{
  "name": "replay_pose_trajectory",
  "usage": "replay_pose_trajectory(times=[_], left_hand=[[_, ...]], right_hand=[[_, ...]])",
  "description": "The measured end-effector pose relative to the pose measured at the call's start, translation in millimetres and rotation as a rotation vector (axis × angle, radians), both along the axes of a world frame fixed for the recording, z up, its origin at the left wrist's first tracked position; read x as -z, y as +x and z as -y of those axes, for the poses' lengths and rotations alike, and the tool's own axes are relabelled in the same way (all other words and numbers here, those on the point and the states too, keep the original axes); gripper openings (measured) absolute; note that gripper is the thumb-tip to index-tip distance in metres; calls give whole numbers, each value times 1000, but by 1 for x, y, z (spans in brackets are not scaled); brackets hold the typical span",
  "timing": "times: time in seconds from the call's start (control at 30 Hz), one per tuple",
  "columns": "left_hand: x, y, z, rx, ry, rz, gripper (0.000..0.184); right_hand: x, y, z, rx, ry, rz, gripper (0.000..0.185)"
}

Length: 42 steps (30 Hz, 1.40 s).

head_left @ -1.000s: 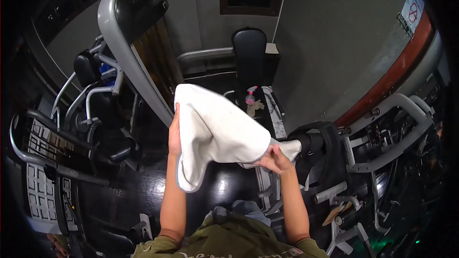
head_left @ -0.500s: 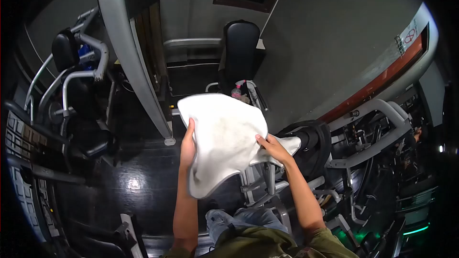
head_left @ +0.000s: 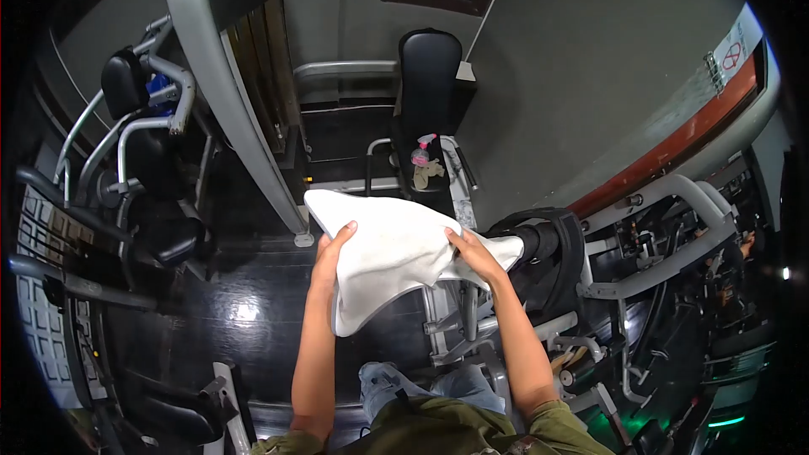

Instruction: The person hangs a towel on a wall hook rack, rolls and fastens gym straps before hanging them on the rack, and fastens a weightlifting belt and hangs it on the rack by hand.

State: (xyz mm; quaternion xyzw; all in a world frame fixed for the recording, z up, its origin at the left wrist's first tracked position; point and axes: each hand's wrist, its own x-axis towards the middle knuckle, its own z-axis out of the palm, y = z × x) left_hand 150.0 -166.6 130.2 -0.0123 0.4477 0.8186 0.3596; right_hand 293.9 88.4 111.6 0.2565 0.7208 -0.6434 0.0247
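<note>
A white towel is stretched between my two hands, in mid-air before my body. At its left edge my left hand grips it, thumb on top and the other fingers hidden beneath. My right hand pinches the cloth on the right side, where it bunches into folds. One corner of the towel trails right toward a black padded machine part; whether it touches cannot be made out. Beyond the towel, a pink spray bottle and a crumpled beige cloth lie on a machine's seat.
A black backrest rises behind the bottle. The thick grey post of a machine stands left of centre. Further left is another machine with a black seat. Grey metal arms of equipment fill the right. The floor is dark and shiny.
The towel has tipped flatter and dropped slightly, so the bottle and beige cloth show fully. My left thumb has moved further over its edge. Both hands keep their hold.
</note>
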Motion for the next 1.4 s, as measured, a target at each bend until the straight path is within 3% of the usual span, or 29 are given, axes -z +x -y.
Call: replay_pose_trajectory(times=[0.07, 0.13, 0.17, 0.2, 0.3, 0.4, 0.5, 0.63, 0.73, 0.87, 0.9, 1.0, 1.1, 1.17, 1.2, 1.23, 1.27, 1.3, 1.33, 1.4], left_hand=[[-18, 9, 1, -144, -148, -107, 48], [-37, 18, 0, -193, -132, -82, 41], [-40, 21, 0, -229, -95, -165, 39], [-43, 26, 0, -261, -58, -244, 37], [-56, 35, -11, -307, -50, -326, 35], [-70, 47, -25, -318, -48, -393, 35], [-79, 62, -43, -316, -90, -462, 34], [-79, 90, -59, -240, -211, -544, 33], [-71, 111, -66, -115, -365, -723, 28], [-57, 142, -78, 146, -464, -868, 29], [-67, 151, -86, 224, -535, -902, 31], [-119, 169, -115, 542, -1315, -1178, 41], [-150, 166, -146, 393, -1245, -1328, 53], [-173, 164, -180, 255, -821, -1637, 66], [-178, 160, -200, 311, -595, -1630, 82], [-189, 162, -222, 324, -461, -1687, 86], [-194, 161, -242, 334, -334, -1766, 86], [-193, 161, -259, 363, -270, -1676, 81], [-190, 158, -272, 394, -206, -1587, 76], [-185, 142, -294, 404, -188, -1521, 63]], right_hand=[[-24, 8, 9, 65, -62, -22, 55], [-39, 17, 9, 130, -111, -46, 56], [-10, 23, -6, 142, -299, -199, 63], [-17, 33, -11, 141, -313, -205, 63], [-60, 67, -20, -145, -172, -318, 84], [-72, 96, -43, -380, -145, -72, 63], [-71, 119, -71, -459, -116, 131, 47], [-78, 150, -99, -200, -58, -196, 43], [-98, 177, -133, -18, 218, -248, 39], [-122, 203, -184, 121, 51, -388, 33], [-130, 206, -196, 123, 53, -395, 33], [-158, 207, -227, -28, 169, -437, 36], [-199, 186, -240, -380, 253, -359, 34], [-216, 167, -237, -501, 365, -323, 39], [-227, 155, -236, -633, 477, -288, 43], [-243, 145, -227, -664, 453, -207, 46], [-257, 137, -221, -697, 432, -126, 49], [-255, 127, -224, -740, 482, -249, 54], [-257, 119, -228, -748, 505, -131, 56], [-263, 116, -235, -721, 276, -137, 60]])
